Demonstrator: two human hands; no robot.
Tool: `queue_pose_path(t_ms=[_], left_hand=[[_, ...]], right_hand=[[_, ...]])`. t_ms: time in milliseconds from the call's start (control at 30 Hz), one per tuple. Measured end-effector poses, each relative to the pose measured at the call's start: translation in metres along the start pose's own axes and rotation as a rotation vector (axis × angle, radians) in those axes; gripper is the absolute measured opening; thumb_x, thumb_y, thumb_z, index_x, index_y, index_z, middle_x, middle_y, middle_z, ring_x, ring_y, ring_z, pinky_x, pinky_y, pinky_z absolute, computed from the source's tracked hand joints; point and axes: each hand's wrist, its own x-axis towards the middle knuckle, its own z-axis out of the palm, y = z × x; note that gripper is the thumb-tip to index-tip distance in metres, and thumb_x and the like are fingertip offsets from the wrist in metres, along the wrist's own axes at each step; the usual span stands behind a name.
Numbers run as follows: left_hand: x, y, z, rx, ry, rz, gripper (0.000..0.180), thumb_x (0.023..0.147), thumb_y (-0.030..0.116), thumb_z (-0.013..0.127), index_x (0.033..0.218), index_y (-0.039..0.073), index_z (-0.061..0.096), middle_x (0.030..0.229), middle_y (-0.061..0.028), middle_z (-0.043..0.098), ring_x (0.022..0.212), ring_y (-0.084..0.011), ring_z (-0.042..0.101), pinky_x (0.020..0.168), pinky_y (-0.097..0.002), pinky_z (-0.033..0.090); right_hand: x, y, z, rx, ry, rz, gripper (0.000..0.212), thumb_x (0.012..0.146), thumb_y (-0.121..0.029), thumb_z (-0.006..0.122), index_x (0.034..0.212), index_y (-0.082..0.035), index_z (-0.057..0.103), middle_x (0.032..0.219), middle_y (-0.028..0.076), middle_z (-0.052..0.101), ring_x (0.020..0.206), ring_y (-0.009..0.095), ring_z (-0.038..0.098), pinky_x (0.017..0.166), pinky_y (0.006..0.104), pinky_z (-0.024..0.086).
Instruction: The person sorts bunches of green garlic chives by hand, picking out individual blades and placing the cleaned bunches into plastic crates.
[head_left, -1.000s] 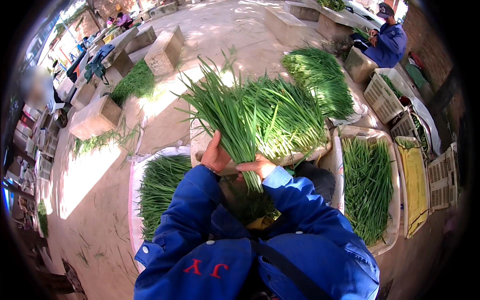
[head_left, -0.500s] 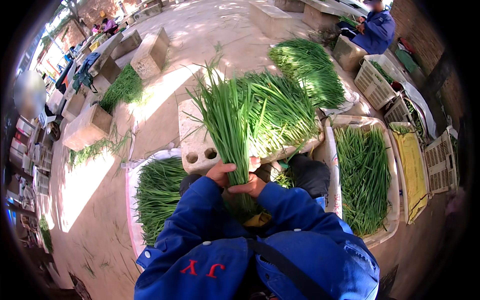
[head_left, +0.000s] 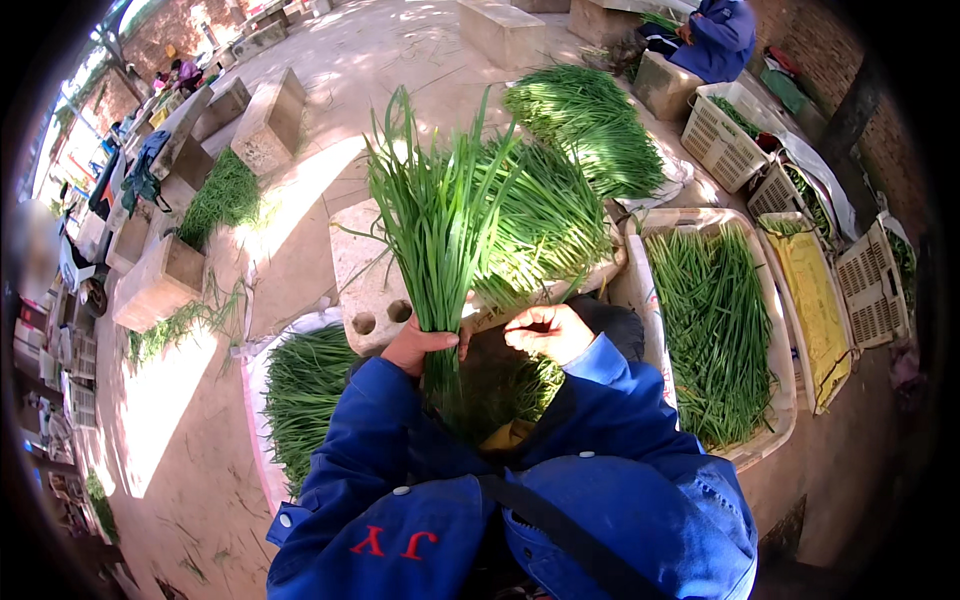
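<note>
My left hand [head_left: 420, 346] is wrapped round the lower stalks of a bunch of garlic chives [head_left: 432, 230], held upright with the leaf tips fanning out at the top. To its right, my right hand [head_left: 553, 334] is off the bunch, its fingers curled and the fingertips pinched together; whether anything thin is between them is too small to tell. Behind the bunch, a thick pile of chives [head_left: 545, 220] lies on a pale concrete block [head_left: 355, 250] with round holes. Loose cut pieces [head_left: 525, 390] lie low between my knees.
At left, more chives [head_left: 310, 385] lie on a white sheet [head_left: 255, 400]. A crate of chives [head_left: 710, 330] stands on my right, beside a crate with a yellow cover [head_left: 815, 310]. Another heap [head_left: 590, 125] lies farther back, near a seated person in blue [head_left: 715, 40]. Concrete benches [head_left: 270, 125] stand at far left.
My right hand has let go of the bunch and moved to the right. My left hand keeps hold of the bunch, whose top now spreads wider. The view has shifted slightly.
</note>
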Motion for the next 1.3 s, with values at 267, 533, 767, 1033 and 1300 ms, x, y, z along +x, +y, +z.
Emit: queue_pose_path(t_ms=[267, 533, 767, 1033, 1300], left_hand=[[-0.009, -0.012, 0.0, 0.016, 0.074, -0.06, 0.076, 0.065, 0.011, 0.073, 0.134, 0.007, 0.04, 0.083, -0.0112, 0.057, 0.073, -0.0224, 0.057, 0.066, -0.0364, 0.048], [-0.016, -0.008, 0.01, -0.011, 0.051, -0.033, 0.08, 0.064, 0.012, 0.073, 0.135, 0.007, 0.038, 0.082, -0.0112, 0.056, 0.074, -0.023, 0.055, 0.066, -0.0362, 0.047], [-0.009, -0.015, 0.003, 0.048, -0.052, -0.085, 0.059, 0.065, 0.016, 0.073, 0.118, 0.003, 0.05, 0.08, -0.0144, 0.056, 0.067, -0.0229, 0.055, 0.062, -0.0346, 0.046], [-0.009, -0.014, 0.002, 0.044, -0.087, -0.074, 0.036, 0.068, 0.014, 0.073, 0.098, 0.003, 0.058, 0.083, -0.0148, 0.06, 0.069, -0.0218, 0.059, 0.061, -0.0318, 0.048], [-0.009, -0.013, 0.01, 0.058, -0.047, -0.092, 0.036, 0.069, 0.015, 0.071, 0.1, 0.003, 0.057, 0.086, -0.0135, 0.061, 0.069, -0.022, 0.059, 0.061, -0.0319, 0.048]], right_hand=[[0.04, -0.116, 0.031, -0.138, -0.133, -0.457, 0.009, 0.085, -0.004, 0.06, 0.09, 0.004, 0.062, 0.105, 0.012, 0.061, 0.084, 0.016, 0.06, 0.071, 0.026, 0.049], [0.074, -0.084, 0.016, -0.756, 0.25, -0.574, 0.017, 0.081, -0.012, 0.065, 0.093, 0.0, 0.066, 0.082, 0.01, 0.064, 0.072, 0.016, 0.061, 0.067, 0.0283, 0.05], [0.087, -0.079, -0.006, -0.436, 0.28, -0.358, 0.028, 0.081, -0.014, 0.065, 0.107, -0.003, 0.062, 0.064, -0.003, 0.049, 0.059, 0.006, 0.043, 0.059, 0.0234, 0.041], [0.081, -0.088, -0.014, -0.024, -0.018, -0.134, 0.017, 0.08, -0.011, 0.07, 0.094, -0.003, 0.065, 0.079, -0.003, 0.062, 0.068, 0.004, 0.053, 0.06, 0.0202, 0.044], [0.076, -0.084, -0.009, -0.056, 0.12, -0.118, 0.018, 0.077, -0.019, 0.075, 0.084, -0.006, 0.064, 0.068, -0.002, 0.061, 0.051, 0.003, 0.051, 0.044, 0.0179, 0.038]])
